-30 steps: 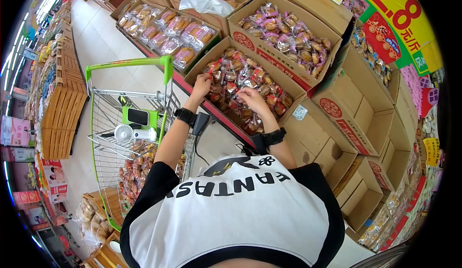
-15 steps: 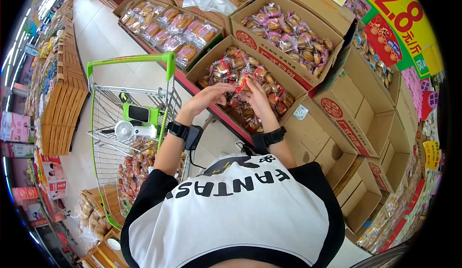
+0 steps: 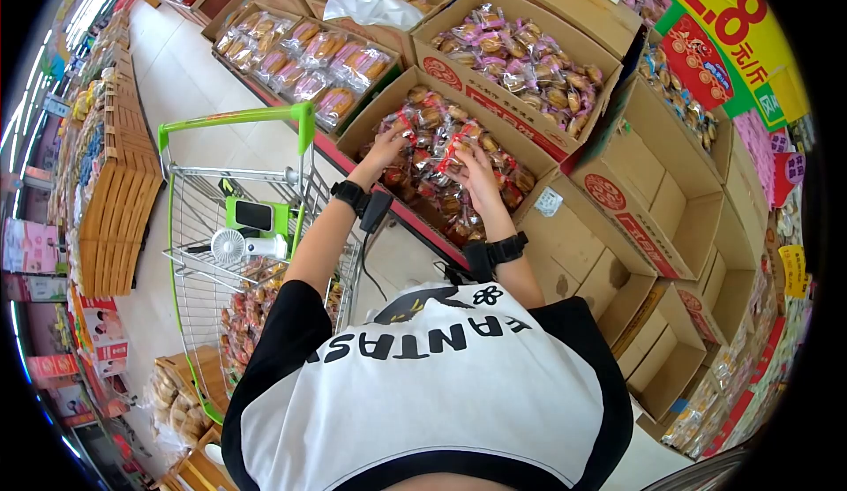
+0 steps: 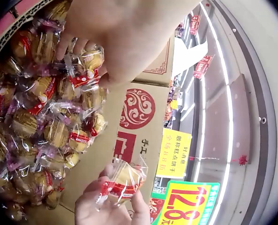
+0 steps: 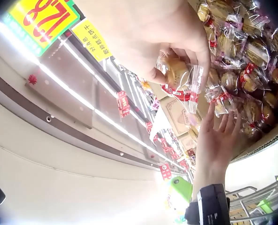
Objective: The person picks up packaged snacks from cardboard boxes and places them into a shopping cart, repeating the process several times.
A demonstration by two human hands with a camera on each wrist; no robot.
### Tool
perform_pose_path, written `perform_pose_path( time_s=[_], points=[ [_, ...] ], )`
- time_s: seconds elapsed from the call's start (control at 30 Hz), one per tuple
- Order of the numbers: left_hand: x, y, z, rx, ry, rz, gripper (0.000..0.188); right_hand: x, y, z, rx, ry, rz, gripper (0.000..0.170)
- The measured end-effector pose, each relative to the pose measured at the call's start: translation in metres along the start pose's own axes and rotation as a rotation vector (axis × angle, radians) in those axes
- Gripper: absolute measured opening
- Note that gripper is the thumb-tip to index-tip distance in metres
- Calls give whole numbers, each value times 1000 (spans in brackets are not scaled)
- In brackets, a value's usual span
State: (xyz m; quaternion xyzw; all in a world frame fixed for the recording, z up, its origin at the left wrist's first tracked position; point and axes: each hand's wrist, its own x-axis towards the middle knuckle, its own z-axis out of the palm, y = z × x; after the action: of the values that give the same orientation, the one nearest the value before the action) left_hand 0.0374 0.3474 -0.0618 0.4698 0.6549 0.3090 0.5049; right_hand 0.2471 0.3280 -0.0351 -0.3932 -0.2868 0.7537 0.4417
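Observation:
My right hand (image 3: 476, 178) holds a clear-wrapped pastry with a red band (image 5: 176, 75) between thumb and fingers, above the cardboard box (image 3: 366, 120). That pastry also shows from the front in the left wrist view. Over the left part of the box, my left hand (image 3: 386, 149) pinches another red-banded wrapped pastry (image 4: 91, 63), its thumb on one side and fingers on the other. More wrapped pastries (image 4: 24, 124) lie heaped beneath both hands.
A green-handled shopping cart (image 3: 234, 118) stands at left, with a small white fan (image 3: 228, 246) and packets in it. Beyond are boxes of purple-banded pastries (image 3: 520, 59) and large packs (image 3: 318, 45). Cardboard boxes (image 3: 653, 173) line the right.
The hands came together half a second ago, with a pastry in the right one. Since then my left hand has moved up and away to another pastry, while my right keeps its pastry.

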Motion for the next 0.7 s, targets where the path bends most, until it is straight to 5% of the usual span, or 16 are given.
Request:
perform_pose_path(
  time_s=[0.33, 0.7],
  points=[
    [13, 8, 7, -40, 4, -148, 36, -5, -6, -2, 12, -83, -78, 47],
    [0, -17, 0, -67, -74, 83, 24, -6, -4, 3, -14, -97, -33, 49]
  ],
)
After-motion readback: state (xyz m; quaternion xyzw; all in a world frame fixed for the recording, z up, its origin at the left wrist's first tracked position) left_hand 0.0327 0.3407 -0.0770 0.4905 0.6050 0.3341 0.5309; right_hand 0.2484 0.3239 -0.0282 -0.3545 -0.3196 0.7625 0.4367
